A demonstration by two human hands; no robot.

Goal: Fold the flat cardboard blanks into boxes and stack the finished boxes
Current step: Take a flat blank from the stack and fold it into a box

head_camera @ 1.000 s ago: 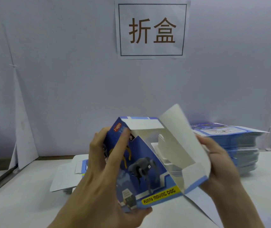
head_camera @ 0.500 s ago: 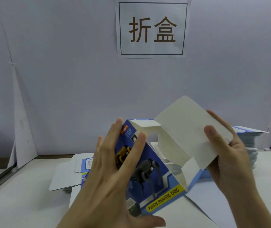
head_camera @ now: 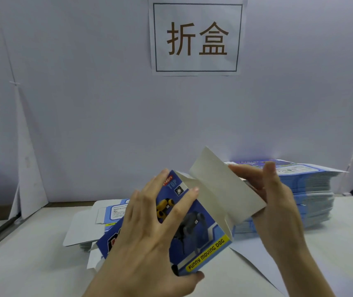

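Blue printed cardboard fills the middle of the view: a half-formed box (head_camera: 203,230), held tilted in the air above the counter (head_camera: 21,264) with its open end turned up and to the right. The left hand (head_camera: 150,243) lies spread across the printed face, fingers straight and apart, with the thumb hooked under the lower corner so the box is clamped. The right hand (head_camera: 278,202) grips the white lid flap (head_camera: 222,189) with its fingers behind it, and the flap stands bent partway over the opening. The step in hand looks like closing this end. Next, I judge, the flap must fold down and its tuck edge slide inside the wall while the left hand holds the tube square. A stack of flat blanks (head_camera: 313,189) lies behind on the right.
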